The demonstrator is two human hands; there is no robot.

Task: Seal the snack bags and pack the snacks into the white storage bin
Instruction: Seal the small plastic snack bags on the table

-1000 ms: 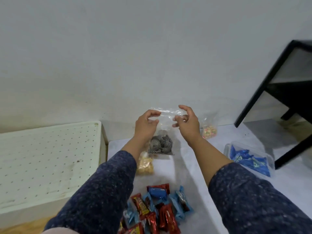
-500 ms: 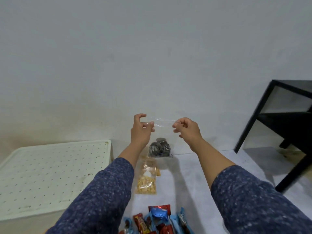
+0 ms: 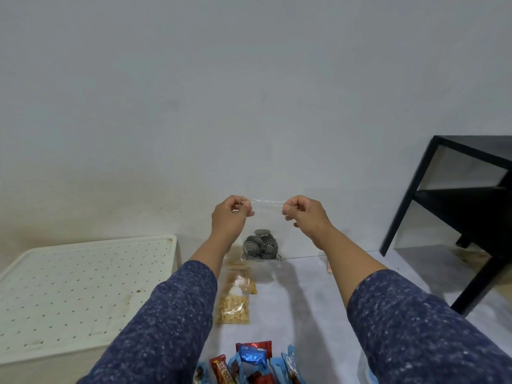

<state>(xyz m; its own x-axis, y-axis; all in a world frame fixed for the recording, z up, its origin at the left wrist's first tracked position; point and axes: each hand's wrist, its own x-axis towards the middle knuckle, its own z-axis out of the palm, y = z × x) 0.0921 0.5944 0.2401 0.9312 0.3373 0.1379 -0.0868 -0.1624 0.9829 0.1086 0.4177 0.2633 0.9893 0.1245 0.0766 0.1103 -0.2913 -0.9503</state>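
Clear plastic snack bag point(image 3: 261, 231), striped cookies inside.
Light, limp, slippery; left hand point(image 3: 230, 217) and right hand point(image 3: 304, 217) each pinch a top corner.

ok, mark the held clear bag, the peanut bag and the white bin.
clear bag point(image 3: 261, 246), head view, striped candies at its bottom.
peanut bag point(image 3: 234, 309), head view, nuts in its lower half.
white bin point(image 3: 83, 284), head view, perforated lid.
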